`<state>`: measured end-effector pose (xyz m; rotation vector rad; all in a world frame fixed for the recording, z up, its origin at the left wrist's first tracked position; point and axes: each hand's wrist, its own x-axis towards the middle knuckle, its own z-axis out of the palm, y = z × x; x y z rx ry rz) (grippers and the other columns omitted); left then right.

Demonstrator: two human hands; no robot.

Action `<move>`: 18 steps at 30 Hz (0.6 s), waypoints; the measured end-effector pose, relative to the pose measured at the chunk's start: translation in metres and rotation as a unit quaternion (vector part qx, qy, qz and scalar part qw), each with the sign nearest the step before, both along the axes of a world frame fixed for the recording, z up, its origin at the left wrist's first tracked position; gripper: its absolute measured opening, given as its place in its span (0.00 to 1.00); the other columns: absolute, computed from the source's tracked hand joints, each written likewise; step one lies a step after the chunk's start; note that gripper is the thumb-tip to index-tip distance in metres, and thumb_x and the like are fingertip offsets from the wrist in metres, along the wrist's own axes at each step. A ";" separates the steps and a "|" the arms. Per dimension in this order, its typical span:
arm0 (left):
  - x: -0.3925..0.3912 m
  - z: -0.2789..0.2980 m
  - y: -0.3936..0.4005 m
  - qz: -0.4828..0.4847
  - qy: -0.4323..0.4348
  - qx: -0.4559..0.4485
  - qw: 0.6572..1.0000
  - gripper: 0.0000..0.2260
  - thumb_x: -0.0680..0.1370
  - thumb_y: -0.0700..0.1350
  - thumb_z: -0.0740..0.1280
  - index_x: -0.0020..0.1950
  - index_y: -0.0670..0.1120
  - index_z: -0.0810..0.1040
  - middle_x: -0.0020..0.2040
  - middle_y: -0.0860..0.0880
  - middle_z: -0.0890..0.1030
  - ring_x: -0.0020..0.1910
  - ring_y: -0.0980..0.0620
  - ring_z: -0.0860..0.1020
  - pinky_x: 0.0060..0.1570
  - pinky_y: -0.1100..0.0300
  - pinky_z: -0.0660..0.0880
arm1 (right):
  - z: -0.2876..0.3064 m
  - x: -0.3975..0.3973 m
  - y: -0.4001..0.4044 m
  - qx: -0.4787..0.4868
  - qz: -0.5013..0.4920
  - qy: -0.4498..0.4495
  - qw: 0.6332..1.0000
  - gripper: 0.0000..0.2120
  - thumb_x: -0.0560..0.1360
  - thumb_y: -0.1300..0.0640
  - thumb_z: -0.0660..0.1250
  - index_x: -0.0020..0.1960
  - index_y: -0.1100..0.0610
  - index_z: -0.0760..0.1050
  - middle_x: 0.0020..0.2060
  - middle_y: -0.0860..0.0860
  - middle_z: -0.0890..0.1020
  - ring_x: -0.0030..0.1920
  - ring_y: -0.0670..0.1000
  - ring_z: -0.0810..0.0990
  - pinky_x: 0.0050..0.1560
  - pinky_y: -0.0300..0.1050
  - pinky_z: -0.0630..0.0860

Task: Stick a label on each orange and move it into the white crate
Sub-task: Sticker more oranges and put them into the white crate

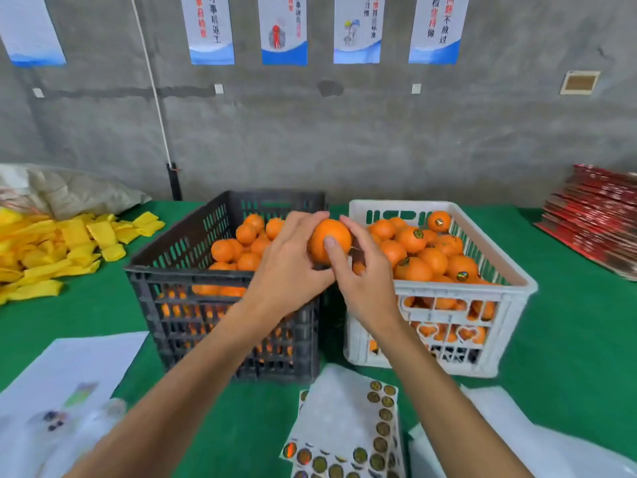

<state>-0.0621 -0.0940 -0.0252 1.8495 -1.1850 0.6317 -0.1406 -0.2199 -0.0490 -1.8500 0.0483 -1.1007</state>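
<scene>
Two hands meet over the gap between the crates at the centre of the frame. The left hand [287, 260] grips one orange [329, 239] from the side and below, its fingers curled round the fruit to hold it steady. The right hand [362, 270] curls against the orange's other side with its thumb laid flat on the peel; probably it is pressing a label down, though no label shows under the thumb.

The orange is held above the inner rims, not yet inside the white crate [444, 288], which sits right of centre and is heaped with oranges, several already bearing round stickers. The black crate [220, 281], left of centre, holds unlabelled fruit and touches or nearly touches the white one.

Sticker sheets [348, 426] lie at the bottom centre, within easy reach. Yellow foam sleeves [62, 250] pile at the left edge, and red flat cartons [599, 215] stack at the right. Nothing blocks the short path rightward.
</scene>
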 end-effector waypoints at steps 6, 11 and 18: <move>-0.072 -0.125 0.010 -0.040 0.199 0.039 0.978 0.30 0.74 0.51 0.78 0.74 0.50 0.73 0.61 0.55 0.73 0.44 0.60 0.77 0.44 0.74 0.72 | -0.107 -0.086 -0.010 -0.029 0.011 0.142 0.989 0.14 0.84 0.42 0.62 0.67 0.42 0.78 0.60 0.34 0.81 0.62 0.37 0.79 0.61 0.33 0.75; -0.099 -0.204 0.004 -0.013 0.391 0.071 0.918 0.24 0.76 0.59 0.76 0.69 0.64 0.72 0.61 0.61 0.73 0.52 0.66 0.77 0.45 0.75 0.71 | -0.189 -0.125 -0.042 -0.123 -0.056 0.346 0.929 0.16 0.85 0.52 0.63 0.70 0.55 0.77 0.65 0.49 0.81 0.66 0.52 0.77 0.65 0.41 0.71; -0.098 -0.236 -0.005 0.015 0.449 0.033 0.893 0.23 0.72 0.66 0.70 0.65 0.64 0.72 0.56 0.53 0.79 0.43 0.54 0.78 0.42 0.65 0.73 | -0.201 -0.104 -0.048 -0.272 -0.045 0.437 0.856 0.28 0.82 0.38 0.62 0.75 0.54 0.73 0.75 0.49 0.72 0.73 0.52 0.68 0.73 0.49 0.64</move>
